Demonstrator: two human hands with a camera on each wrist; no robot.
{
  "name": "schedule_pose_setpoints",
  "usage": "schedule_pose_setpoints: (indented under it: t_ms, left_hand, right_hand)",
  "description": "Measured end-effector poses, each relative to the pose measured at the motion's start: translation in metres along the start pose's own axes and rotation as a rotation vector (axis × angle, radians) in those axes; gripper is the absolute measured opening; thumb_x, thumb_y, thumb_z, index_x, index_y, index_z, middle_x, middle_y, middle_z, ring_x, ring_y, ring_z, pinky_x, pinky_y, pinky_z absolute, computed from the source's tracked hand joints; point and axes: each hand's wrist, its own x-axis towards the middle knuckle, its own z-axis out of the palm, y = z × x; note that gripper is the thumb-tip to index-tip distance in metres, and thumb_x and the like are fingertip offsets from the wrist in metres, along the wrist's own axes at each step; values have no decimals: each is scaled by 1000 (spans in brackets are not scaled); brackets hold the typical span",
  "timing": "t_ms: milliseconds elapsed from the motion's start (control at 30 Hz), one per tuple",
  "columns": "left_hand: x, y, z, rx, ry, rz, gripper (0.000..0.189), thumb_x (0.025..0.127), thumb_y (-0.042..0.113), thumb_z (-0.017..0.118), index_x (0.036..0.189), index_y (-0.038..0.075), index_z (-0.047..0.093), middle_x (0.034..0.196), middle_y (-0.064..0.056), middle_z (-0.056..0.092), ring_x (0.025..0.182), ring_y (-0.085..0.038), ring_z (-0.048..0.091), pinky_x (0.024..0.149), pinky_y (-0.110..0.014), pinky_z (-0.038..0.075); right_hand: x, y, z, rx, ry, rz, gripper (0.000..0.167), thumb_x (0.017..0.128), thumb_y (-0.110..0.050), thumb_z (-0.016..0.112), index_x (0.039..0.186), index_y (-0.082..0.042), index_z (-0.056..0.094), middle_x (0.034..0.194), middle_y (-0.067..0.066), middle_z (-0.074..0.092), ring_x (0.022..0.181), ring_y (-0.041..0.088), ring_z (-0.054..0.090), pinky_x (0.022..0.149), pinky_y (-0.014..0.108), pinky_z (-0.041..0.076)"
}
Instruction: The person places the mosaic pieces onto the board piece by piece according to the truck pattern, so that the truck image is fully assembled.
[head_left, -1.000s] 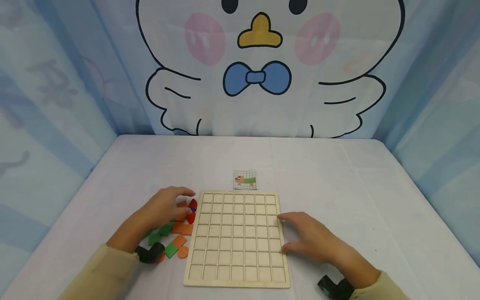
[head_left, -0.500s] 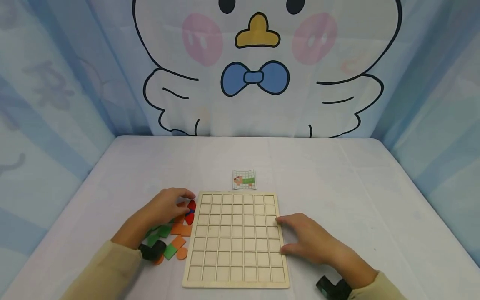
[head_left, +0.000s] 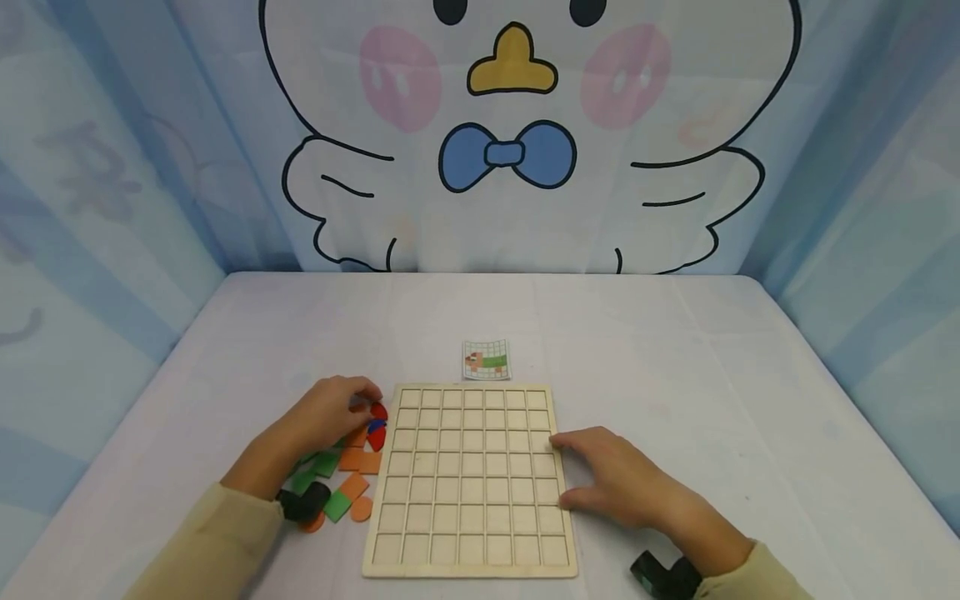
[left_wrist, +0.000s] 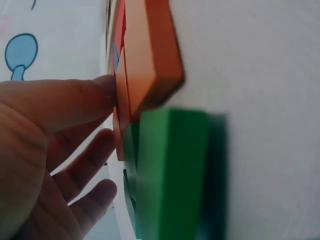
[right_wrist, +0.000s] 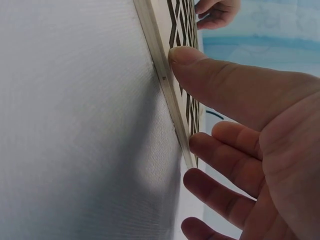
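A square wooden grid board (head_left: 471,487) lies flat on the table. My right hand (head_left: 630,479) rests at its right edge, thumb and index finger spread apart; in the right wrist view the thumb (right_wrist: 215,80) touches the rim. Left of the board, my left hand (head_left: 326,414) reaches over a group of flat coloured pieces. Its index fingertip and thumb come close together beside a red piece (head_left: 377,439) with a blue piece (head_left: 376,425) next to it. In the left wrist view the thumb (left_wrist: 75,100) is right at an orange block (left_wrist: 145,60), with the other fingers loosely bent.
Several orange pieces (head_left: 351,458) and green pieces (head_left: 337,506) lie along the board's left edge, with an orange disc (head_left: 361,509) nearest me. Behind the board is a small picture card (head_left: 486,360) of a gridded animal design. A printed curtain (head_left: 517,217) hangs behind the table.
The left hand's thumb and index finger have drawn nearer each other at the red piece. The right hand stays at the board's edge. The whole view shifts slightly.
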Motion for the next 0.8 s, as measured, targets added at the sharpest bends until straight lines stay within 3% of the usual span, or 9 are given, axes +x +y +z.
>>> schedule_pose_setpoints:
  t_ms: [333, 533, 800]
  left_hand:
    - [-1, -5, -1, 41, 42, 11, 28, 91, 18, 74, 114, 2, 68, 110, -10, 67, 102, -28, 59, 95, -48, 50]
    - [-3, -2, 0, 24, 34, 37, 33, 92, 10, 72, 123, 3, 67, 118, -12, 66, 109, -32, 56, 99, -51, 47]
    - [-2, 0, 2, 36, 26, 19, 25, 92, 9, 71, 118, 7, 71, 115, -10, 66, 107, -30, 55, 99, -50, 47]
  right_hand:
    - [0, -2, -2, -4, -6, 9, 66, 79, -31, 85, 133, -3, 60, 131, 10, 60, 124, 34, 53, 102, 54, 41]
    - [-1, 0, -2, -11, 0, -18, 64, 79, -30, 85, 133, -3, 60, 130, 10, 60, 122, 34, 54, 100, 54, 42]
    - [0, 0, -2, -7, -5, -24, 65, 80, -31, 84, 133, -3, 60, 131, 10, 60, 123, 34, 54, 101, 54, 42]
